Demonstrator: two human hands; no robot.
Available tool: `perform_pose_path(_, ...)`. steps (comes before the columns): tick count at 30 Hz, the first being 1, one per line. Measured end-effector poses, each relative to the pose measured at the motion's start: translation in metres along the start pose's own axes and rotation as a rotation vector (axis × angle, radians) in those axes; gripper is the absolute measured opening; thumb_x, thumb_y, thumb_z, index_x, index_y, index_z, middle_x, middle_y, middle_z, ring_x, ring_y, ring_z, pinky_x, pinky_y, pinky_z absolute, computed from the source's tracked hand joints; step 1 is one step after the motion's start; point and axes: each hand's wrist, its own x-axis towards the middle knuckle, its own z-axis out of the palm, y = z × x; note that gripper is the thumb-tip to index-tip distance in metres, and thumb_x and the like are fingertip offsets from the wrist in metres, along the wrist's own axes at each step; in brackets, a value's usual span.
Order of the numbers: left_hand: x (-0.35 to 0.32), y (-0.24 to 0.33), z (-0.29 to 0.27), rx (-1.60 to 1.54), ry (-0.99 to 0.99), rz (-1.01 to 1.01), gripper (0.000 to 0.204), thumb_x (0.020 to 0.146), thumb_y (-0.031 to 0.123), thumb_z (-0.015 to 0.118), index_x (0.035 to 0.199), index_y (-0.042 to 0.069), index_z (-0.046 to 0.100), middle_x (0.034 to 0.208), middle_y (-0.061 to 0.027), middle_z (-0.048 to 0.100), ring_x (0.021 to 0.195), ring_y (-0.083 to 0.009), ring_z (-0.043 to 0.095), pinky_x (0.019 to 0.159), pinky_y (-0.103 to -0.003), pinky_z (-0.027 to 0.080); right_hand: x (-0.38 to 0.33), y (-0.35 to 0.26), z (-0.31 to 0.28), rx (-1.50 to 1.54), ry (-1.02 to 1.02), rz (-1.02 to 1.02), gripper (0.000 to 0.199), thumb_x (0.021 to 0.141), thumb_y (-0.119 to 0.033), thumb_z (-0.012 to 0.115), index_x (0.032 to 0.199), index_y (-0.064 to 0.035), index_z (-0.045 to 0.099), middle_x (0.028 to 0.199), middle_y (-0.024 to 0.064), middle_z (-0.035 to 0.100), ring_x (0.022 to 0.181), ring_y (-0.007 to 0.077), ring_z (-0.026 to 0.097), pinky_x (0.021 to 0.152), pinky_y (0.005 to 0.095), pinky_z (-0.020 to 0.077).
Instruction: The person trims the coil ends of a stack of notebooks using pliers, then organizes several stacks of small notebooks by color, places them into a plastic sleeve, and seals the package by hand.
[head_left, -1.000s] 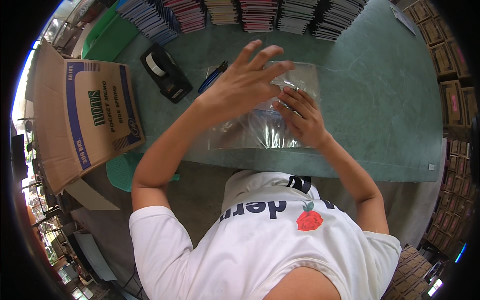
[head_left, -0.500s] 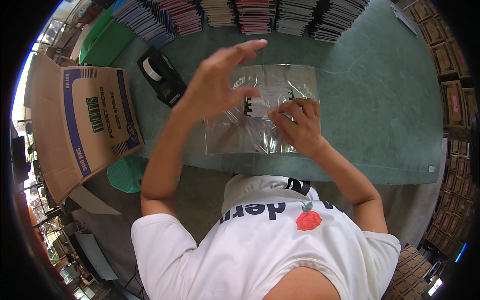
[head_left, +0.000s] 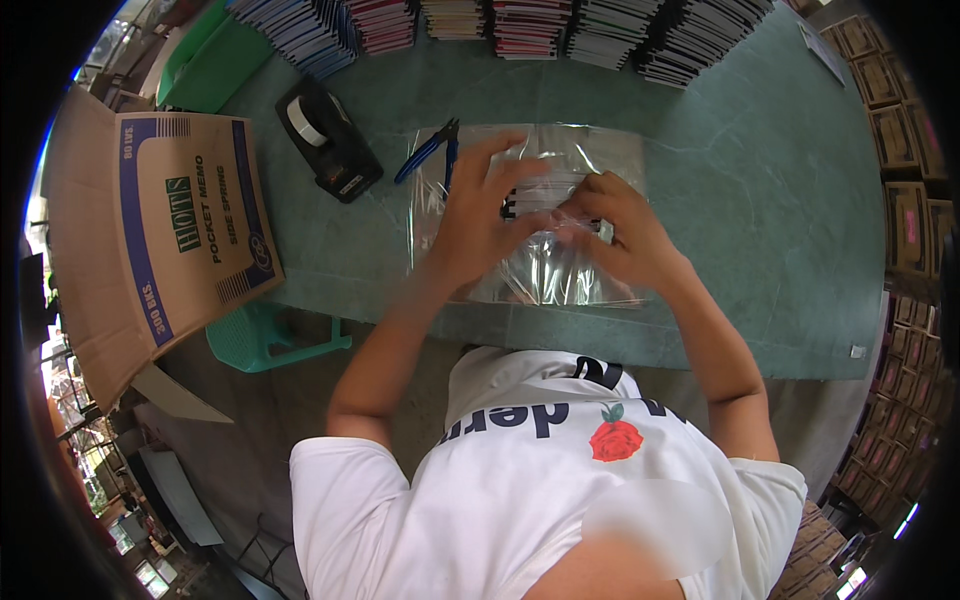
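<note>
A clear plastic sheet lies on the green table in front of me, wrinkled and shiny. Among its folds, between my hands, is a small bundle with black spiral binding, mostly covered by plastic and fingers. My left hand arches over the bundle's left side, slightly blurred, fingers apart, its thumb reaching toward my right fingertips. My right hand is closed, its fingertips pinching the plastic above the bundle. Blue-handled pliers rest at the sheet's upper left corner, beside my left hand.
A black tape dispenser stands left of the sheet. Rows of spiral notebooks line the far edge, near a green bin. An open cardboard box is at left, above a green stool. Stacked cartons rise at right.
My left hand has come down and right, from raised above the sheet to over the bundle beside my right hand. The pliers and more of the tape dispenser have come into sight.
</note>
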Motion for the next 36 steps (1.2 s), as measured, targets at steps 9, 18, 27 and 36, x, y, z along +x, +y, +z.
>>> perform_pose_path(9, 0.046, -0.006, -0.009, 0.115, -0.407, 0.002, 0.026, 0.067, 0.005, 0.071, 0.092, 0.0, 0.064, 0.087, -0.01, 0.061, 0.086, -0.0257, 0.058, 0.075, -0.033, 0.048, 0.016, 0.015, 0.001, 0.173, 0.145, 0.238, 0.03, 0.063, -0.011, 0.076, 0.091, -0.0061, 0.065, 0.092, 0.0065, 0.057, 0.087, 0.0243, 0.054, 0.079, 0.0361, 0.0437)
perform_pose_path(18, -0.001, 0.029, -0.017, 0.47, -0.428, 0.242, 0.024, 0.068, 0.007, 0.062, 0.091, 0.0, 0.064, 0.088, -0.0099, 0.058, 0.086, -0.0267, 0.056, 0.075, -0.034, 0.046, 0.001, -0.013, -0.003, -0.278, 0.017, -0.115, 0.027, 0.073, -0.001, 0.061, 0.099, -0.0064, 0.064, 0.108, 0.0083, 0.058, 0.105, 0.0273, 0.051, 0.09, 0.0397, 0.0398)
perform_pose_path(27, -0.057, -0.017, 0.026, 0.553, 0.16, 0.403, 0.027, 0.068, 0.012, 0.062, 0.095, 0.011, 0.065, 0.104, -0.0016, 0.059, 0.102, -0.02, 0.052, 0.088, -0.042, 0.037, -0.007, 0.015, 0.035, -0.234, 0.022, -0.223, 0.041, 0.083, -0.006, 0.055, 0.124, -0.0098, 0.053, 0.134, 0.0039, 0.047, 0.131, 0.0254, 0.034, 0.108, 0.0448, 0.0226)
perform_pose_path(36, -0.028, -0.107, -0.092, 0.417, 0.723, -0.371, 0.028, 0.084, 0.03, 0.058, 0.093, 0.005, 0.067, 0.088, -0.0087, 0.066, 0.093, -0.0247, 0.057, 0.085, -0.038, 0.038, -0.003, 0.03, 0.021, -0.45, -0.106, -0.369, 0.05, 0.083, -0.005, 0.054, 0.131, -0.0133, 0.046, 0.139, 0.0008, 0.042, 0.133, 0.0217, 0.031, 0.111, 0.0415, 0.0183)
